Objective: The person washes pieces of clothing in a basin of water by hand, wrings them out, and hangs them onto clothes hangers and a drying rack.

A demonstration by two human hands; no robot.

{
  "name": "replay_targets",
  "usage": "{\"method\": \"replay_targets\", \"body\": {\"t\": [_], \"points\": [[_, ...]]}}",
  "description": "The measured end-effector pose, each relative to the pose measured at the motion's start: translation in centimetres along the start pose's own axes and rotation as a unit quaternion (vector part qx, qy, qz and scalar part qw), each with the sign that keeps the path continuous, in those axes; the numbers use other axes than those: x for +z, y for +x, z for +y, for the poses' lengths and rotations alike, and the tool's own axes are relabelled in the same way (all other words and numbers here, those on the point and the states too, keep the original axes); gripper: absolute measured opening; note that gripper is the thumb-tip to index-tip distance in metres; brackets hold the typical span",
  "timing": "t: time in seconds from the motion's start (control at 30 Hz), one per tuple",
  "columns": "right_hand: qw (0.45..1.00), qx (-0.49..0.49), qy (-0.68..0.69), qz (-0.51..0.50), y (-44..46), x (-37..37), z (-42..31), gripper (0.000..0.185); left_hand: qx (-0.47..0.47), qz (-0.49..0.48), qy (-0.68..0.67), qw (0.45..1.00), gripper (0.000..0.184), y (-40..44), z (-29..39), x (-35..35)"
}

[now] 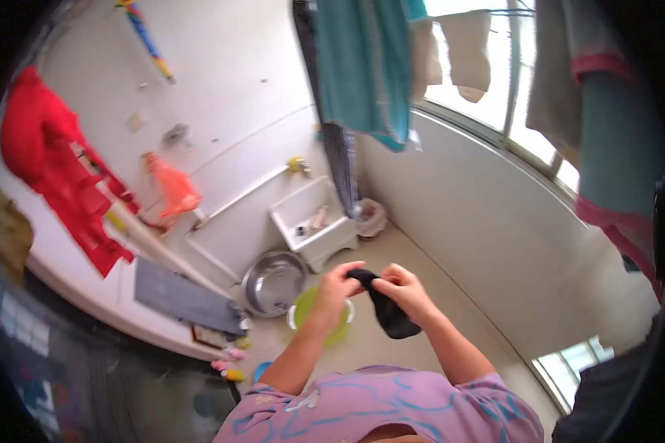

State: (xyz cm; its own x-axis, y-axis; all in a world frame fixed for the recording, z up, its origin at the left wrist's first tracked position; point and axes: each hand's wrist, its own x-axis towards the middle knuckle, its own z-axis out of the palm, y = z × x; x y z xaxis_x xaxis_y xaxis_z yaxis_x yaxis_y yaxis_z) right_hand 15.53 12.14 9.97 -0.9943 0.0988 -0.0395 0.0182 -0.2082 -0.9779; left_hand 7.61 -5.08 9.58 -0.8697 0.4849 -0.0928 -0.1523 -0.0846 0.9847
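Observation:
Out in front of my chest, a small black cloth that looks like a sock (393, 319) is stretched between both hands. My left hand (338, 286) pinches its upper left end. My right hand (406, 292) grips the upper edge on the other side, with the thumb on top. The rest of the sock hangs down below my right fingers. Beneath my left forearm on the floor is a green basin (325, 325) with white handles, partly hidden by the arm.
A metal basin (275, 284) leans by the wall beside a white sink (314, 221). A bagged bin (370, 218) stands in the corner. Teal cloth (366, 70) and beige socks (467, 55) hang overhead near the window. Red clothing (55, 162) hangs at left.

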Motion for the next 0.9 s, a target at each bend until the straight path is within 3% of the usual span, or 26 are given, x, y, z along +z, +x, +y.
{"method": "replay_targets", "body": {"t": [0.03,0.1,0.23,0.33,0.43,0.57,0.67,0.77,0.8,0.9], "points": [[0.996,-0.05,-0.07,-0.011,0.2,-0.5,1.1,0.02,-0.06,0.008,-0.036,0.998,0.034,-0.2,0.9,0.1],[0.996,-0.006,-0.079,-0.048,-0.4,-0.2,0.8,0.028,-0.073,-0.001,-0.156,0.985,0.024,0.4,-0.3,-0.8],[0.968,-0.013,-0.222,-0.116,-0.5,-0.3,1.3,0.033,-0.15,-0.039,-0.287,0.945,0.031,1.3,-1.9,-1.4],[0.989,0.004,-0.133,-0.067,-0.2,-1.1,1.6,0.031,-0.15,-0.019,-0.31,0.939,0.048,2.1,-2.4,-1.6],[0.999,-0.01,-0.041,0.01,0.4,-1.7,0.6,0.025,-0.157,-0.029,-0.336,0.928,0.051,2.6,-2.2,-2.7],[0.994,-0.074,-0.073,0.047,0.6,-1.2,-0.8,0.022,-0.131,-0.045,-0.214,0.967,0.026,2.0,-1.2,-1.8],[0.982,-0.106,-0.128,0.09,2.8,-2.7,-0.4,0.023,-0.205,-0.106,-0.13,0.964,0.016,-0.2,2.4,1.1],[0.982,-0.03,-0.187,0.023,4.3,-4.5,-5.2,0.027,-0.076,-0.127,-0.04,0.988,0.025,-0.6,0.3,0.9],[0.977,-0.106,-0.17,0.071,4.7,-5.4,-7.6,0.031,-0.053,-0.112,-0.052,0.991,0.016,-0.7,0.2,0.6],[0.911,-0.299,-0.112,0.261,6.8,-9.8,-15.6,0.032,-0.065,-0.081,-0.086,0.991,0.014,-1.1,1.3,0.1]]}}
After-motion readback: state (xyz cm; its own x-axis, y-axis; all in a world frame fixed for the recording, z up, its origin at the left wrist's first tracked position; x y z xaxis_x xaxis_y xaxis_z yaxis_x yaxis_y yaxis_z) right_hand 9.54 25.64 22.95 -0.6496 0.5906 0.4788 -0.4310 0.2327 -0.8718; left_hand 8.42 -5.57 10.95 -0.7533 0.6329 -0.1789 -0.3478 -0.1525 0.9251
